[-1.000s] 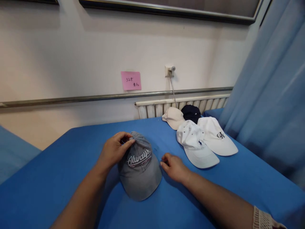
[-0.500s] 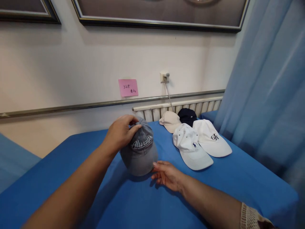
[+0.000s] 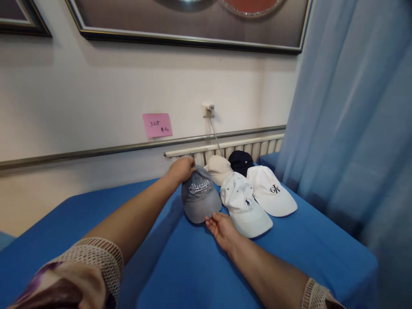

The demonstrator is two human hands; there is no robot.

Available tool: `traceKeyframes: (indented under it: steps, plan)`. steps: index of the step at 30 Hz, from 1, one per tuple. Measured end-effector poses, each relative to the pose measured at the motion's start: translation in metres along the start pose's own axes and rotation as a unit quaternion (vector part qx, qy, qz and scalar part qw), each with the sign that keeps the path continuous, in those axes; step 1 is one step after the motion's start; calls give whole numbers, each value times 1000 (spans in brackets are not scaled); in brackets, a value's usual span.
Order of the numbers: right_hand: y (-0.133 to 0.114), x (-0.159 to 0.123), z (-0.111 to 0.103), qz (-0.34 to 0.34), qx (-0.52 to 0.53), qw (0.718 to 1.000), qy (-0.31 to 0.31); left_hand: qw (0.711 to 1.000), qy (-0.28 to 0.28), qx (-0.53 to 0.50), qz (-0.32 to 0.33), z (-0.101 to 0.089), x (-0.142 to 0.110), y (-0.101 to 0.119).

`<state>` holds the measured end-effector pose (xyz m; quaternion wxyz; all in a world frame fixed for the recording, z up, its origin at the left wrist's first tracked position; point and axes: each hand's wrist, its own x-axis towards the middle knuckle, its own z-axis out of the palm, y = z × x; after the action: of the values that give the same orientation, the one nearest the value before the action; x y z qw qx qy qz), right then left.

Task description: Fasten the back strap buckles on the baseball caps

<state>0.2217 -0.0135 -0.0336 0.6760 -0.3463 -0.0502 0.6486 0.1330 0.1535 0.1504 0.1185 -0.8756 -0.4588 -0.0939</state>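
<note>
A grey baseball cap [image 3: 200, 199] with white "Always" lettering is tilted upright over the blue-covered table, its brim toward me. My left hand [image 3: 183, 168] grips the back of its crown, fingertips partly hidden behind the fabric. At the brim's lower edge, my right hand [image 3: 222, 229] pinches it between thumb and fingers. Close on the right lies a white cap [image 3: 240, 193] with a small blue horse-rider logo. Beside that one is another white cap [image 3: 268, 189] with black letters. Behind them sit a cream cap [image 3: 219, 168] and a dark navy cap [image 3: 240, 162].
The blue cloth [image 3: 180, 266] covers the table. Along the wall run a metal rail [image 3: 128, 148] and a white radiator [image 3: 257, 148]. A plug with a cord fills the socket [image 3: 208, 110]. A pink note [image 3: 157, 125] is on the wall; a blue curtain [image 3: 334, 128] hangs at right.
Both hands have carried the grey cap farther back and toward the other caps, so it now stands close to the white and cream ones. The view has shifted right.
</note>
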Motion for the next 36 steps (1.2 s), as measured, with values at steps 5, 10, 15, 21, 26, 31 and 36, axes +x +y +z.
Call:
traceKeyframes:
  steps: [5, 10, 15, 21, 26, 31, 36]
  plan:
    - [1, 8, 1, 25, -6, 1000, -14, 999, -27, 14, 27, 22, 31, 12]
    - [3, 8, 5, 16, -2, 1000, 1, 998, -56, 26, 25, 40, 42, 11]
    - [2, 9, 8, -6, -17, 998, 52, 997, -59, 31, 28, 45, 44, 7]
    - [-4, 6, 11, 6, -6, 999, 43, 996, -77, 31, 25, 56, 41, 4]
    - [-6, -1, 15, 4, -22, 999, 43, 996, -88, 30, 18, 61, 41, 4]
    - [-5, -5, 15, 34, -87, 994, 57, 995, -94, 22, 7, 62, 42, 5]
    - [-4, -6, 14, 70, -170, 983, 12, 996, -90, 1, 0, 63, 36, 5]
